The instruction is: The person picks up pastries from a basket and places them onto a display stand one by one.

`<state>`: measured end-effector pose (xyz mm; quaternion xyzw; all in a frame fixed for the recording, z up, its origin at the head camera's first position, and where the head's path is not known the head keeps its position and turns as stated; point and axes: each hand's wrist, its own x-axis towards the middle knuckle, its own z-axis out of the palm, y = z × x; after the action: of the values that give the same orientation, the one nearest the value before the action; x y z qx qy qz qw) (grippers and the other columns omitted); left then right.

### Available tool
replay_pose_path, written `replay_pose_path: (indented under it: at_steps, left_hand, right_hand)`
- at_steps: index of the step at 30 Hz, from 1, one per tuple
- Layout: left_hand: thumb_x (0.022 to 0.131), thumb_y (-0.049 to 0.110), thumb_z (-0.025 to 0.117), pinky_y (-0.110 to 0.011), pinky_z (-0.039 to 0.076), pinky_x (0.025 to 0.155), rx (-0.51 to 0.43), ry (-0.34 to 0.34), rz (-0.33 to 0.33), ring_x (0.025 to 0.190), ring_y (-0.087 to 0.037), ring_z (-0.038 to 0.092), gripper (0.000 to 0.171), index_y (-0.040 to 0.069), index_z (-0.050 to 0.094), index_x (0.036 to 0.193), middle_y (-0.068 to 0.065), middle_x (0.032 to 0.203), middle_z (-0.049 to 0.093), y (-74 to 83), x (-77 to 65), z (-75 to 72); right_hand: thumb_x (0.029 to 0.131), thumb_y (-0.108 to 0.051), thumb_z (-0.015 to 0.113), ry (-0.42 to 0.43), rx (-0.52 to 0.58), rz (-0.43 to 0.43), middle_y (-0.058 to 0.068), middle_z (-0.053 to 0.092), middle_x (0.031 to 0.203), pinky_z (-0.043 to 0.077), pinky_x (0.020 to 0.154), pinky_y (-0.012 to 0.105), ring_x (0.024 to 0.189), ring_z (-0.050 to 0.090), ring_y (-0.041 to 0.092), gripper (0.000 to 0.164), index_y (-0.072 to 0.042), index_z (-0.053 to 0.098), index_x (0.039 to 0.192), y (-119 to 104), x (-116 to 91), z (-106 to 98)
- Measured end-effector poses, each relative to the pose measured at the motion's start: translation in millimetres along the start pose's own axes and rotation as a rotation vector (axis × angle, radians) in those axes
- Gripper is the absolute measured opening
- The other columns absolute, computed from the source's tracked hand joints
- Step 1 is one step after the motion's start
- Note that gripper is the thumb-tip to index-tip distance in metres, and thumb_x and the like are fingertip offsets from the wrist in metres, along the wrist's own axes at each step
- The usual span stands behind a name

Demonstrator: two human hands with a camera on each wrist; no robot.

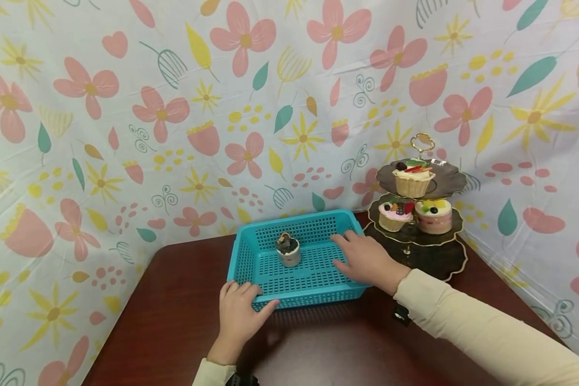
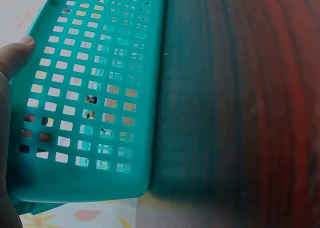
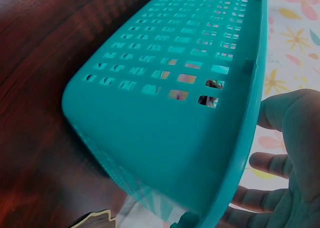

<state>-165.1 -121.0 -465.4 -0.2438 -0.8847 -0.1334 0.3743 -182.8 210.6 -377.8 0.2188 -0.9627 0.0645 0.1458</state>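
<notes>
A turquoise plastic basket [image 1: 313,294] with perforated sides stands on the table. In it, left of the middle, is a small dessert cup [image 1: 290,257] with a dark topping and a brown decoration. My left hand [image 1: 240,311] holds the basket's front left corner, fingers over the rim and thumb along the front. The left wrist view shows the thumb [image 2: 20,55] at the rim; the other fingers are hidden there. Reaching over the basket's right end, my right hand [image 1: 366,260] has its fingers spread. In the right wrist view its thumb [image 3: 274,113] is right at the rim.
Behind my right hand stands a three-tier dark stand [image 1: 446,179] with gold edges. A fruit-topped cupcake [image 1: 412,185] is on top; a pink-creamed cupcake [image 1: 393,219] and a round fruit cake [image 1: 434,221] sit below. A flowered cloth [image 1: 198,134] hangs behind the brown table [image 1: 173,311].
</notes>
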Motion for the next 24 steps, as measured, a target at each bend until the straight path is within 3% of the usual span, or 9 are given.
replay_pose_path:
  at_steps: [10, 17, 24]
  left_hand:
    - [0.078, 0.066, 0.073, -0.057, 0.045, 0.093, -0.003, -0.002, 0.000, 0.075, -0.022, 0.060, 0.048, 0.019, 0.066, 0.077, 0.005, 0.075, 0.065, -1.1, -0.1, -0.4]
    - [0.080, 0.069, 0.070, -0.058, 0.044, 0.094, -0.001, -0.015, -0.011, 0.075, -0.023, 0.060, 0.051, 0.018, 0.067, 0.078, 0.004, 0.075, 0.064, -2.4, -0.6, -0.7]
    - [0.076, 0.063, 0.077, -0.058, 0.044, 0.094, -0.003, -0.034, -0.016, 0.077, -0.023, 0.061, 0.048, 0.016, 0.069, 0.078, 0.003, 0.076, 0.066, -0.4, 1.8, -2.0]
  right_hand:
    - [0.096, -0.041, 0.066, -0.110, 0.198, 0.077, 0.019, 0.057, 0.137, 0.050, 0.099, 0.052, 0.119, 0.061, 0.033, 0.065, -0.004, 0.047, 0.146, -11.5, 28.6, 1.2]
    - [0.095, -0.045, 0.066, -0.183, 0.323, 0.155, 0.019, 0.047, 0.150, 0.045, 0.105, 0.053, 0.133, 0.052, 0.034, 0.073, -0.006, 0.041, 0.151, -29.0, 55.1, -0.4]
    - [0.094, -0.045, 0.068, -0.222, 0.394, 0.203, 0.018, 0.044, 0.153, 0.044, 0.106, 0.053, 0.136, 0.048, 0.035, 0.077, -0.008, 0.037, 0.154, -33.4, 80.1, 6.3]
